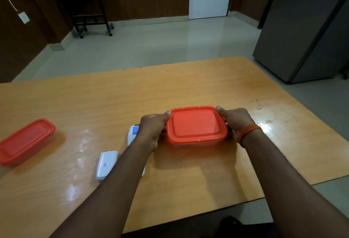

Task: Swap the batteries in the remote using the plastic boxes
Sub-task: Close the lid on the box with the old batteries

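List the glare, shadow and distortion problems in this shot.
Head view: glare patches on the table beside the right hand and around the white cover; head view: soft shadow below the red-lidded box; head view: wide-angle bending tilts the fridge, corners dark.

Squarish box [196, 126] with an orange-red lid on, level at mid-tabletop [188, 86], gripped at both ends by left hand [153, 126] and right hand [236, 122], thumbs on the lid's far corners. Longer box [26, 141], same red lid, closed, angled way off at the left edge. White remote [134, 132] with a blue label just left of the squarish one, mostly hidden under the forearm. Smaller white piece [106, 164] with a QR sticker close beside it.
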